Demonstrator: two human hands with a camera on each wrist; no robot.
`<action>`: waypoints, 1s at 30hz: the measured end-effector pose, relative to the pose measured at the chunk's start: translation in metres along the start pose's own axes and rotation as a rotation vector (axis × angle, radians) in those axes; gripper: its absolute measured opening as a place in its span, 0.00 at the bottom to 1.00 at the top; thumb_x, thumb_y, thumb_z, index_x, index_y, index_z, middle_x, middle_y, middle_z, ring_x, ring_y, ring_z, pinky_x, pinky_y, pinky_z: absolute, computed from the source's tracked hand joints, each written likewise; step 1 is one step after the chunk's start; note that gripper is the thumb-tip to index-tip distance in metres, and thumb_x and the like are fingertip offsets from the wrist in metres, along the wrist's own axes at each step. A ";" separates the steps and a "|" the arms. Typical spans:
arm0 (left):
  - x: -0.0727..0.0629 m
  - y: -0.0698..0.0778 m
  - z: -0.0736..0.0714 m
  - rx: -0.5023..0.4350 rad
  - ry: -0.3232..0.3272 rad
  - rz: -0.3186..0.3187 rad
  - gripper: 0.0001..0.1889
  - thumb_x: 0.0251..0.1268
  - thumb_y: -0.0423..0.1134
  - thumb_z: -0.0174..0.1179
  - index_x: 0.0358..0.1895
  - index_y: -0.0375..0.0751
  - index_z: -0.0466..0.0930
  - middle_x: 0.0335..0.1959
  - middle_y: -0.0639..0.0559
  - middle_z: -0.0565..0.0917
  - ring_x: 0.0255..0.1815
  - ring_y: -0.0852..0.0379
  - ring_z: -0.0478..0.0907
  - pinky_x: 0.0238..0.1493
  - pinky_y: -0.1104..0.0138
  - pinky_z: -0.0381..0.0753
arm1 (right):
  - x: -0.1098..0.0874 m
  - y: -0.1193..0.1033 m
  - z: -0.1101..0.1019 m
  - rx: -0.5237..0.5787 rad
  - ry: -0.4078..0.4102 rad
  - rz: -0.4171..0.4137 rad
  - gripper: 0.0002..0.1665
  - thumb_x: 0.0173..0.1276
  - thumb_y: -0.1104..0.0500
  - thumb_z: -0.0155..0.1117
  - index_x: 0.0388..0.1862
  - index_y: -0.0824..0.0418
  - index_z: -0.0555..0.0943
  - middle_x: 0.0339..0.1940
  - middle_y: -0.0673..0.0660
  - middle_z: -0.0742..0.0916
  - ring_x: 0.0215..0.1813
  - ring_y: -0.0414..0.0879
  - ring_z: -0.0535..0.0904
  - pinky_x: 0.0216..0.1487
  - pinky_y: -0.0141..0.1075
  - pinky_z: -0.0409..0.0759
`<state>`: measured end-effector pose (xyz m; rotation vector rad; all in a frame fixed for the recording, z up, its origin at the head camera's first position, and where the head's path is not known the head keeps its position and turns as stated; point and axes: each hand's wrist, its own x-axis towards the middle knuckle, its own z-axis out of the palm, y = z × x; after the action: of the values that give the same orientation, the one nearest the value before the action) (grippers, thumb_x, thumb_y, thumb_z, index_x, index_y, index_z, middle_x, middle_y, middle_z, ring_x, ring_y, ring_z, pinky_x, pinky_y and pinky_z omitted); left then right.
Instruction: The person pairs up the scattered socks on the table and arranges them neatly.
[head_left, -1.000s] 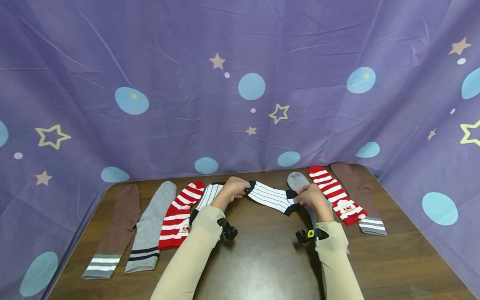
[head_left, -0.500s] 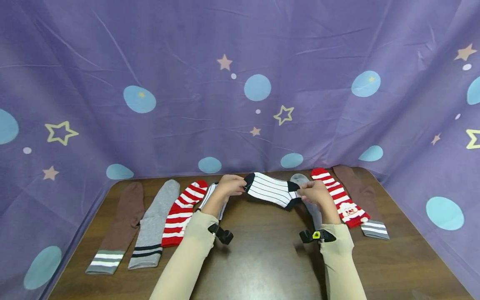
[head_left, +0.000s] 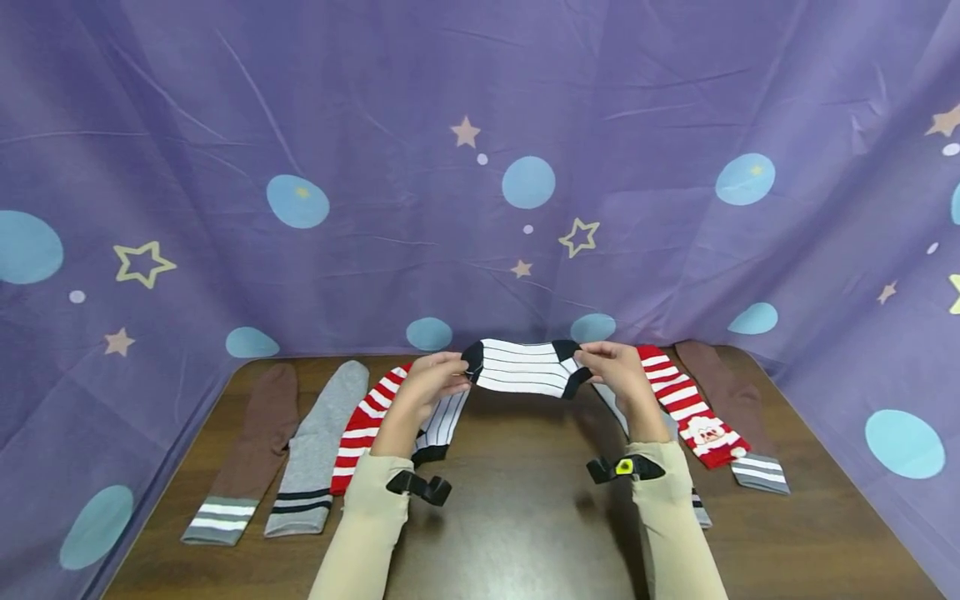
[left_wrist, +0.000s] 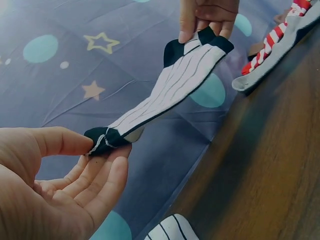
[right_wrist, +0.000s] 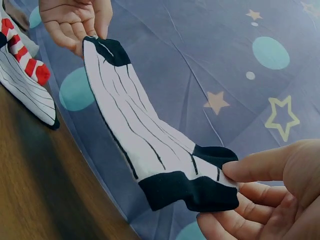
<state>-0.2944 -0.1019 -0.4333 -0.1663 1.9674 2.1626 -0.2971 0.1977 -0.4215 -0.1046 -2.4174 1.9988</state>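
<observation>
A white sock (head_left: 521, 367) with thin black stripes and black patches at both ends is stretched sideways above the back of the table, held by both hands. My left hand (head_left: 431, 379) pinches one black end between thumb and fingers. At the other end, beside two black patches, my right hand (head_left: 617, 371) pinches the fabric, thumb on top in the right wrist view. Under the left forearm lies a similar striped sock (head_left: 447, 417), partly hidden by the hand and wrist. The right forearm covers much of a grey sock (head_left: 611, 404).
On the left of the wooden table (head_left: 510, 517) lie a brown sock (head_left: 251, 442), a grey sock (head_left: 311, 458) and a red-and-white striped sock (head_left: 363, 429). Another red-and-white sock (head_left: 678, 400) and a brown sock (head_left: 723, 392) lie right. A purple curtain (head_left: 390, 208) hangs behind.
Both hands have raised the striped sock off the table and brought it level, the left hand moving somewhat left. The similar sock below now shows to the right of the left forearm.
</observation>
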 end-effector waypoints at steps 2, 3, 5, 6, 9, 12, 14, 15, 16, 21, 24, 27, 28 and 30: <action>0.000 -0.003 -0.002 -0.009 -0.005 -0.009 0.20 0.69 0.28 0.57 0.62 0.23 0.73 0.37 0.50 0.83 0.31 0.63 0.82 0.40 0.71 0.87 | 0.001 0.003 0.002 0.012 -0.007 0.009 0.23 0.70 0.61 0.67 0.56 0.78 0.79 0.29 0.41 0.86 0.32 0.31 0.81 0.34 0.30 0.84; 0.000 -0.005 -0.004 -0.010 -0.010 -0.016 0.20 0.69 0.28 0.57 0.61 0.23 0.74 0.36 0.50 0.83 0.31 0.62 0.82 0.39 0.72 0.87 | 0.001 0.004 0.003 0.016 -0.008 0.015 0.22 0.70 0.61 0.67 0.55 0.78 0.79 0.29 0.41 0.86 0.32 0.31 0.81 0.33 0.30 0.84; 0.001 -0.007 -0.005 -0.007 -0.017 -0.028 0.19 0.69 0.28 0.58 0.61 0.23 0.74 0.35 0.51 0.83 0.30 0.63 0.82 0.38 0.73 0.86 | 0.002 0.007 0.005 0.024 -0.012 0.022 0.22 0.70 0.62 0.67 0.55 0.78 0.80 0.28 0.41 0.86 0.32 0.32 0.81 0.34 0.31 0.84; 0.001 -0.008 -0.006 -0.001 -0.020 -0.035 0.20 0.69 0.28 0.59 0.61 0.23 0.73 0.35 0.51 0.83 0.30 0.63 0.82 0.37 0.73 0.86 | 0.003 0.008 0.006 0.028 -0.012 0.024 0.21 0.70 0.62 0.67 0.55 0.78 0.80 0.28 0.41 0.86 0.31 0.32 0.81 0.35 0.32 0.84; 0.000 -0.010 -0.008 0.027 -0.024 -0.049 0.21 0.69 0.28 0.60 0.62 0.24 0.73 0.39 0.48 0.83 0.30 0.63 0.83 0.38 0.73 0.86 | 0.004 0.010 0.007 0.034 -0.013 0.021 0.21 0.70 0.63 0.66 0.55 0.78 0.80 0.28 0.40 0.86 0.31 0.33 0.82 0.36 0.34 0.85; -0.001 -0.010 -0.009 0.060 -0.019 -0.047 0.21 0.68 0.28 0.61 0.62 0.24 0.74 0.41 0.46 0.84 0.30 0.63 0.83 0.39 0.71 0.87 | 0.005 0.010 0.007 0.030 -0.018 0.015 0.22 0.70 0.63 0.67 0.55 0.79 0.80 0.28 0.41 0.86 0.31 0.33 0.82 0.36 0.35 0.86; 0.000 -0.012 -0.010 0.080 -0.013 -0.039 0.20 0.68 0.28 0.62 0.61 0.24 0.75 0.40 0.46 0.86 0.30 0.63 0.84 0.39 0.70 0.87 | 0.006 0.011 0.007 0.024 -0.019 0.016 0.22 0.69 0.63 0.67 0.55 0.79 0.80 0.29 0.42 0.87 0.31 0.34 0.82 0.37 0.35 0.86; 0.000 -0.013 -0.010 0.091 -0.014 -0.032 0.19 0.67 0.28 0.62 0.60 0.24 0.76 0.39 0.46 0.86 0.30 0.63 0.84 0.39 0.70 0.87 | 0.006 0.011 0.007 0.022 -0.019 0.019 0.22 0.69 0.63 0.68 0.55 0.79 0.80 0.29 0.43 0.87 0.31 0.34 0.82 0.36 0.35 0.86; 0.000 -0.013 -0.010 0.103 -0.014 -0.028 0.19 0.67 0.28 0.62 0.59 0.24 0.76 0.38 0.46 0.87 0.29 0.62 0.85 0.39 0.69 0.88 | 0.007 0.011 0.006 0.015 -0.020 0.021 0.22 0.69 0.63 0.68 0.55 0.78 0.80 0.30 0.43 0.87 0.31 0.34 0.82 0.37 0.35 0.86; 0.000 -0.017 -0.008 0.161 -0.004 -0.026 0.17 0.65 0.28 0.63 0.55 0.24 0.79 0.31 0.50 0.87 0.27 0.63 0.85 0.39 0.67 0.88 | 0.009 0.018 0.007 -0.009 -0.024 0.038 0.21 0.70 0.62 0.69 0.55 0.76 0.82 0.31 0.45 0.88 0.31 0.36 0.83 0.38 0.35 0.87; 0.001 -0.019 -0.007 0.199 0.017 -0.029 0.16 0.64 0.28 0.64 0.54 0.25 0.80 0.28 0.49 0.87 0.25 0.63 0.85 0.39 0.65 0.89 | 0.011 0.022 0.008 -0.006 -0.031 0.026 0.20 0.69 0.63 0.68 0.53 0.77 0.82 0.30 0.45 0.88 0.31 0.36 0.82 0.36 0.35 0.87; 0.001 -0.022 -0.006 0.241 0.022 -0.027 0.15 0.64 0.28 0.64 0.53 0.24 0.80 0.28 0.49 0.87 0.24 0.62 0.85 0.37 0.66 0.89 | 0.013 0.025 0.009 -0.004 -0.036 0.016 0.19 0.69 0.65 0.68 0.53 0.79 0.81 0.30 0.45 0.89 0.31 0.36 0.81 0.34 0.33 0.85; 0.001 -0.022 -0.005 0.252 0.022 -0.026 0.15 0.64 0.28 0.65 0.52 0.24 0.80 0.27 0.48 0.87 0.24 0.62 0.85 0.36 0.66 0.89 | 0.013 0.026 0.009 -0.007 -0.037 0.015 0.19 0.69 0.65 0.68 0.52 0.79 0.81 0.30 0.45 0.89 0.32 0.35 0.81 0.34 0.33 0.85; 0.001 -0.022 -0.004 0.268 0.024 -0.022 0.15 0.63 0.27 0.65 0.51 0.24 0.80 0.26 0.49 0.87 0.24 0.62 0.84 0.35 0.66 0.88 | 0.014 0.027 0.009 -0.019 -0.037 0.018 0.19 0.69 0.64 0.68 0.53 0.79 0.81 0.30 0.44 0.89 0.32 0.35 0.80 0.34 0.33 0.84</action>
<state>-0.2907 -0.1042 -0.4555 -0.1705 2.2320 1.8670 -0.3097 0.1945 -0.4503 -0.0908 -2.4667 2.0030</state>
